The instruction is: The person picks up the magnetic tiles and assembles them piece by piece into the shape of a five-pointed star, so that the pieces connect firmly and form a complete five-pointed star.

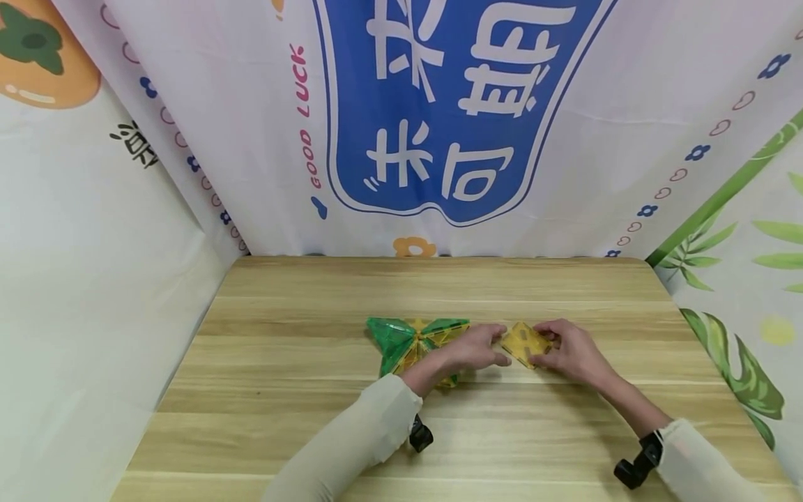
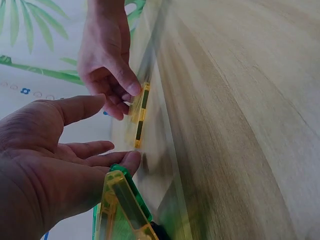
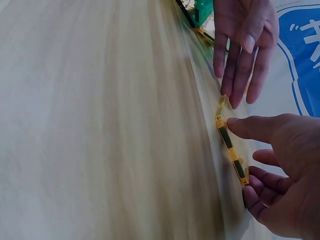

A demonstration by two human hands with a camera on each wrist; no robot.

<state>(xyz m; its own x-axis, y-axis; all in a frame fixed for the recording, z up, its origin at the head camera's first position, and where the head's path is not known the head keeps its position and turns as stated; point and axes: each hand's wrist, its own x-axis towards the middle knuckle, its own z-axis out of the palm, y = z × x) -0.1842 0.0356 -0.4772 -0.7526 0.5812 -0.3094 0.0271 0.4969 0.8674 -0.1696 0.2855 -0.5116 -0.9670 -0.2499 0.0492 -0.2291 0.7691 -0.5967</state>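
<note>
Yellow square magnetic tile (image 1: 525,343) lies flat on the worktop (image 1: 282,390). Right hand (image 1: 574,352) pinches its edge between curled fingers and thumb. Left hand (image 1: 479,346), fingers straight and apart, touches its near corner beside the green-and-yellow tile cluster (image 1: 410,341).

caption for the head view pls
Two hands, left hand and right hand, meet at a yellow tile beside a green-and-yellow tile cluster.

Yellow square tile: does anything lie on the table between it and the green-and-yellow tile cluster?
Only the left hand. Its straight fingers sit between the yellow square tile, held by the right hand, and the cluster; no other object shows there.
</note>
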